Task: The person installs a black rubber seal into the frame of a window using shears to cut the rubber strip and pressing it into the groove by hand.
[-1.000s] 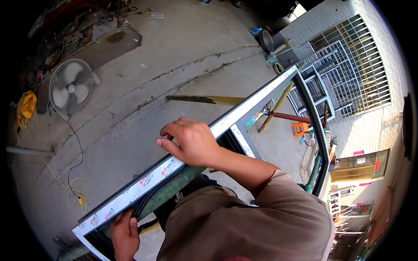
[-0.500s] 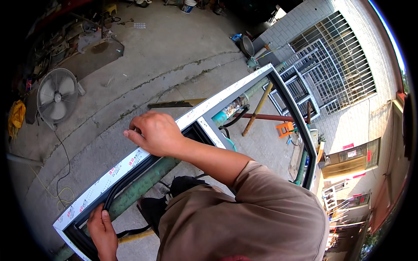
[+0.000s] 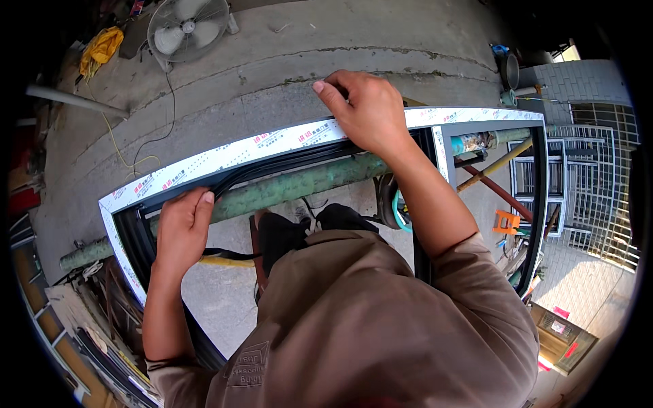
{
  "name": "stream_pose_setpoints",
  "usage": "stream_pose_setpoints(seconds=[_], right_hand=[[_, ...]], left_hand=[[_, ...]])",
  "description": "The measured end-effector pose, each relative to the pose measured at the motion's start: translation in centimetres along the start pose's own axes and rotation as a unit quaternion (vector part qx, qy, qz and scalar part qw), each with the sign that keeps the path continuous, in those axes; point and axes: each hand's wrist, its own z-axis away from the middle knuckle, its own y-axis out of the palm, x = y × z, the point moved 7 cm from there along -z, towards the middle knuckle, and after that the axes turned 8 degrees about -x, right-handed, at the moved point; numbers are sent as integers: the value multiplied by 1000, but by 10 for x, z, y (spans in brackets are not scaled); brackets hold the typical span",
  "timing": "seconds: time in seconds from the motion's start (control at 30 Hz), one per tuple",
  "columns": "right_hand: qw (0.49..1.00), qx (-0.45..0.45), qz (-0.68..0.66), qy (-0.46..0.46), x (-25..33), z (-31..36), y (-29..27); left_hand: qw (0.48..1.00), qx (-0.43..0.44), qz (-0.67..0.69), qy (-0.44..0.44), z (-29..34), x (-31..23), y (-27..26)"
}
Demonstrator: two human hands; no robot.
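Observation:
A large window frame (image 3: 201,161) with printed white protective film lies across a green pipe (image 3: 292,185). My left hand (image 3: 182,223) is curled over the black rubber strip (image 3: 248,171) at the frame's left end, thumb on top. The strip runs along the inner side of the far rail toward my right hand (image 3: 369,112). That hand lies over the far rail, left of the crossbar (image 3: 441,153), fingers curled in and thumb pointing left. What its fingers hold, if anything, is hidden.
A standing fan (image 3: 188,27) and a yellow bag (image 3: 102,51) are beyond the frame on the left. Metal frames (image 3: 537,177) lean by the wall at right, near an orange stool (image 3: 507,222). Long strips and boards (image 3: 95,340) lie at lower left. A cable (image 3: 172,109) crosses the floor.
My view has turned left, so the frame now lies more level across it. My left hand stays at the strip's left end, and my right hand remains curled over the far rail.

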Motion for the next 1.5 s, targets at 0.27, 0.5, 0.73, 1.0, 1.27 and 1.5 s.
stream_pose_setpoints(seconds=[0.27,0.5,0.73,1.0,1.27,1.5], right_hand=[[991,21,-127,38,-16,-12,7],[967,70,-238,58,-25,-14,6],[974,70,-22,-215,16,46,-29],[973,53,17,-226,17,58,-21],[969,34,35,-243,18,58,-20],[973,49,42,-220,14,53,-16]], left_hand=[[999,-38,-32,18,-5,2,-1],[997,-44,-14,58,-3,1,3],[998,-17,26,55,-1,12,5],[998,48,20,-32,-3,17,4],[1000,21,9,-15,-10,18,9],[1000,1,6,7,-9,15,9]])
